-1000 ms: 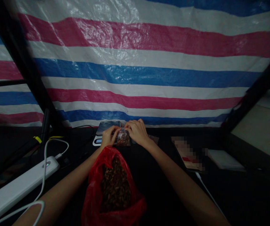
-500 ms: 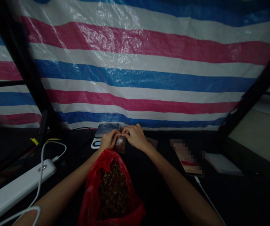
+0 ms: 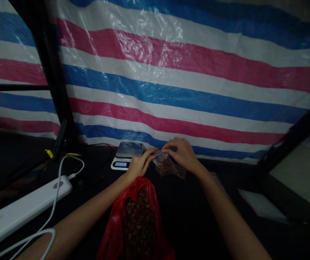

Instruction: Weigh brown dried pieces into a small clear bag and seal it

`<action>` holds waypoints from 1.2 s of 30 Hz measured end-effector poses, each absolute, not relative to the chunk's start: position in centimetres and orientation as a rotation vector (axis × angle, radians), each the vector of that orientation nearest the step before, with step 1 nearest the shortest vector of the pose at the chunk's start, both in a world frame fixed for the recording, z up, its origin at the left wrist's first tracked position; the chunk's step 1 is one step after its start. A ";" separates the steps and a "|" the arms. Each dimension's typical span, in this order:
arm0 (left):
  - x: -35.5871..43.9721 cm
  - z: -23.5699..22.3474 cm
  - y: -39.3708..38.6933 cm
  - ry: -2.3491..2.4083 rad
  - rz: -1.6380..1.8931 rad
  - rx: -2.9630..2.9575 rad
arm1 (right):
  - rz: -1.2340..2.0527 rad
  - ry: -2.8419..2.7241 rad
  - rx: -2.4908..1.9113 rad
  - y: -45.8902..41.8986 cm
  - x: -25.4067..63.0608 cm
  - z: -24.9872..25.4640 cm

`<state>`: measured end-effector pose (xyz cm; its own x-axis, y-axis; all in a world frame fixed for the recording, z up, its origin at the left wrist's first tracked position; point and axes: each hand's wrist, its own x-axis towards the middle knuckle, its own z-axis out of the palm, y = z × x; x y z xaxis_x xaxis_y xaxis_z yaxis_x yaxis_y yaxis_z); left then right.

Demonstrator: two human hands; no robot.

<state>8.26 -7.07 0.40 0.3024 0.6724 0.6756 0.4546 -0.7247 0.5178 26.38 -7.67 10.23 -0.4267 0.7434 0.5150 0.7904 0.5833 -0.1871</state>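
Note:
My left hand (image 3: 140, 163) and my right hand (image 3: 182, 153) pinch the top edge of a small clear plastic bag (image 3: 165, 164) between them. Small brown pieces show inside it, and it hangs just over the dark table. Another clear bag (image 3: 181, 172) seems to lie against its right side, partly hidden by my right hand. Left of the hands stands a small white digital scale (image 3: 129, 153) with a lit display and a bare dark plate. Between my forearms an opened red plastic bag (image 3: 114, 225) holds many dry brown pieces.
A white power strip (image 3: 27, 216) with white cables lies at the left. At the right is a flat stack of clear plastic bags (image 3: 263, 206). Striped plastic sheeting (image 3: 171, 83) hangs behind the table, between dark frame posts (image 3: 56, 83).
The view has turned, so things sit differently in the picture. My hands have moved right, away from the scale, with the small bag, and its scale display now shows fully.

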 end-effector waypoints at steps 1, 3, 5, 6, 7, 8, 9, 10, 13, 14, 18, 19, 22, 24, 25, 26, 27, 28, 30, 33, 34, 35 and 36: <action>8.1 0.4 -7.1 1.018 1.381 2.318 | -0.087 -2.241 -1.216 -7.6 26.8 10.5; 7.6 -0.1 -6.8 0.992 1.356 2.279 | 0.006 -2.180 -1.231 -7.3 28.2 11.2; 6.9 -0.7 -6.3 1.017 1.355 2.228 | 0.168 -2.129 -1.250 -6.8 30.3 11.9; 6.6 -1.0 -6.0 1.051 1.367 2.197 | 0.270 -2.124 -1.252 -6.5 31.5 12.1; 6.3 -1.2 -5.8 1.090 1.381 2.163 | 0.381 -2.127 -1.252 -6.1 32.6 12.1; 6.1 -1.4 -5.6 1.124 1.394 2.132 | 0.490 -2.139 -1.257 -5.7 33.7 11.9; 6.0 -1.5 -5.5 1.149 1.404 2.106 | 0.593 -2.165 -1.275 -5.3 34.6 11.4; 6.0 -1.6 -5.4 1.161 1.407 2.093 | 0.679 -2.202 -1.307 -4.8 35.3 10.7; 5.9 -1.8 -5.2 1.167 1.382 2.097 | 0.730 -2.334 -1.493 -3.6 36.1 7.8; 5.9 -2.0 -5.2 1.171 1.373 2.102 | 0.656 -2.346 -1.567 -3.3 35.9 6.8; 5.5 -2.7 -4.7 1.194 1.362 2.088 | 0.247 -2.224 -1.675 -3.1 35.2 5.1; 5.4 -2.8 -4.5 1.194 1.363 2.083 | 0.164 -2.191 -1.672 -3.4 35.5 5.3; 5.1 -3.0 -4.0 1.204 1.379 2.082 | 0.037 -2.160 -1.731 -5.5 38.7 6.8; 5.0 -3.0 -3.8 1.219 1.405 2.085 | 0.110 -2.217 -1.841 -7.8 42.5 7.7; 5.0 -2.9 -3.7 1.225 1.420 2.085 | 0.181 -2.248 -1.914 -9.1 44.7 7.8; 5.0 -2.9 -3.7 1.229 1.433 2.087 | 0.241 -2.246 -2.032 -10.5 46.9 7.8; 5.1 -2.9 -3.6 1.232 1.442 2.092 | 0.287 -2.199 -2.229 -12.0 48.9 7.5; 5.1 -2.9 -3.6 1.231 1.446 2.100 | 0.271 -2.094 -2.459 -13.3 50.8 7.1; 5.1 -3.0 -3.6 1.228 1.445 2.119 | 0.224 -1.956 -2.679 -15.6 53.4 5.7; 5.2 -3.1 -3.6 1.213 1.425 2.131 | 0.146 -1.880 -2.729 -17.5 55.0 3.4; 5.1 -3.1 -3.6 1.213 1.424 2.128 | 0.116 -1.856 -2.732 -17.8 55.1 2.8; 5.1 -3.1 -3.6 1.216 1.428 2.125 | 0.098 -1.830 -2.737 -17.8 55.0 2.4; 5.0 -3.1 -3.7 1.219 1.436 2.120 | 0.091 -1.806 -2.741 -17.7 54.9 2.0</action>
<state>5.02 -3.69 -3.09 0.1383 0.7801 0.6101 0.4758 -0.5926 0.6499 54.91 -17.74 2.04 0.3964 0.9096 -0.1243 0.9175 -0.3878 0.0881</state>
